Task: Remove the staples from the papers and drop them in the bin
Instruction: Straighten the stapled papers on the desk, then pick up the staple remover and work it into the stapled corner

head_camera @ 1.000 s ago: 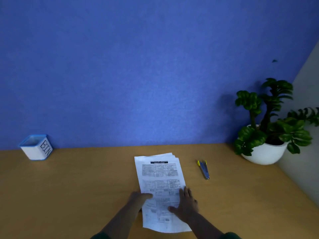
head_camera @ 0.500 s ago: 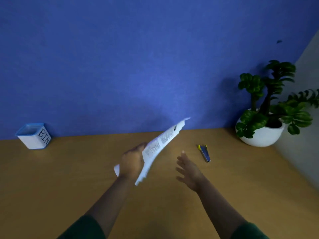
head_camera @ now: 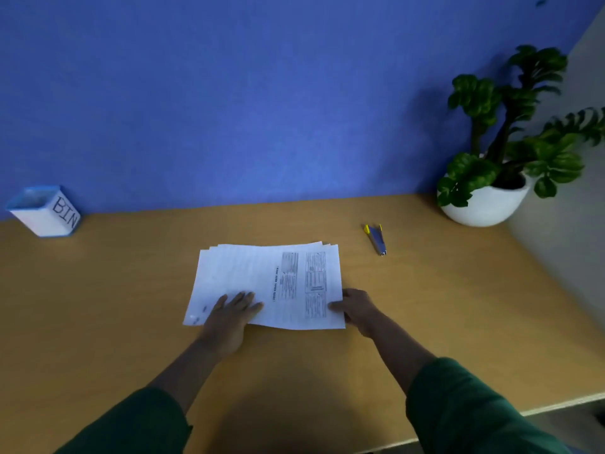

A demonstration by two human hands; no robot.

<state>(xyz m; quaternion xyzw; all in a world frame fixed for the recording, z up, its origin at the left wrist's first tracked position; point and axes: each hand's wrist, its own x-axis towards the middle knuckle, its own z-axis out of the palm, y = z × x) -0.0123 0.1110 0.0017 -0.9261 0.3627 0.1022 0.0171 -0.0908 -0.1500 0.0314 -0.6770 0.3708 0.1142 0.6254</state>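
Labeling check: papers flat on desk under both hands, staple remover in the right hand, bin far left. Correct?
Not quite. The head view shows the staple remover lying on the desk, beyond the right hand. Papers flat, left hand on them, bin far left.

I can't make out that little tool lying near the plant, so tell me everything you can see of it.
The small tool is slim, with a bluish-grey, metal-looking body and two yellow tips at its far end, which splay apart slightly. Its near end narrows to a shiny point. It lies flat on the wooden table, angled a little, beyond the right corner of the papers and short of the white plant pot. Nothing touches it; both hands are at the papers.
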